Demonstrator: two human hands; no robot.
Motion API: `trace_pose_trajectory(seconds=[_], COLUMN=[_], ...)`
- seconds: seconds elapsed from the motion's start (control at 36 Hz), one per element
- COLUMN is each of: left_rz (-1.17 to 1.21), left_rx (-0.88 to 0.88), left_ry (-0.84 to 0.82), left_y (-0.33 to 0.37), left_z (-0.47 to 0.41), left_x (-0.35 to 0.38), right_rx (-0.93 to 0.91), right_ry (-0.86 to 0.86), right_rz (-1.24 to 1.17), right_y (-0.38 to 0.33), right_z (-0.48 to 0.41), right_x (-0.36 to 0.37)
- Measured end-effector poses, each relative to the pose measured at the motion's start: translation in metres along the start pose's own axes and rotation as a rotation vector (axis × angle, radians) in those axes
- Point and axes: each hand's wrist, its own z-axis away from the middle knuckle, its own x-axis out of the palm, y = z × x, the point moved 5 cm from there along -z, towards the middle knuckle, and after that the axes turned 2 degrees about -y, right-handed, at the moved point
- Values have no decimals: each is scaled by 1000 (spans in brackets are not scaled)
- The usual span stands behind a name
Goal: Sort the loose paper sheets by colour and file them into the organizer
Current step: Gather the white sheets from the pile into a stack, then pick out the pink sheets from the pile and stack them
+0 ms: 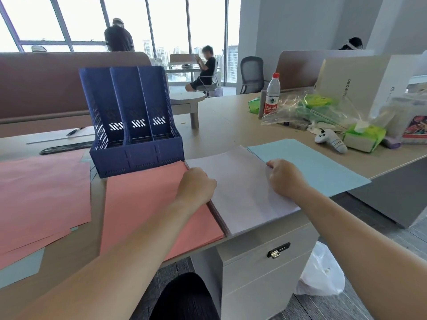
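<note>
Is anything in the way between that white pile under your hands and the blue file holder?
Nothing visible. The left hand and right hand hold the white stack by its side edges. The blue organizer stands beyond it to the left, its three slots open at the top; only the pink stack lies flat before it.

Bright daylit office, seen through a wide-angle head camera.
Overexposed windows (80, 19) from 10 to 12 o'clock wash out the sky. A faint soft shadow lies on the white sheets (238, 181) near 5 o'clock. Straight lines lean and bow at the edges, and the distance looks soft.
</note>
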Motion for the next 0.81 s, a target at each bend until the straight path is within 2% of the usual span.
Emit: trace_pose_trajectory(seconds=[0.36,0.58,0.81], left_rz=[61,82,1], left_rx=[-6,90,158], left_ry=[30,56,104], left_y=[-1,0,-17], left_z=[0,7,31], left_x=[-5,-18,-50], right_rx=[-7,-97,-205], right_ry=[76,51,30], right_rz=[170,72,33], right_y=[-18,-60,-119], right_z=[8,25,54], right_x=[-1,6,22])
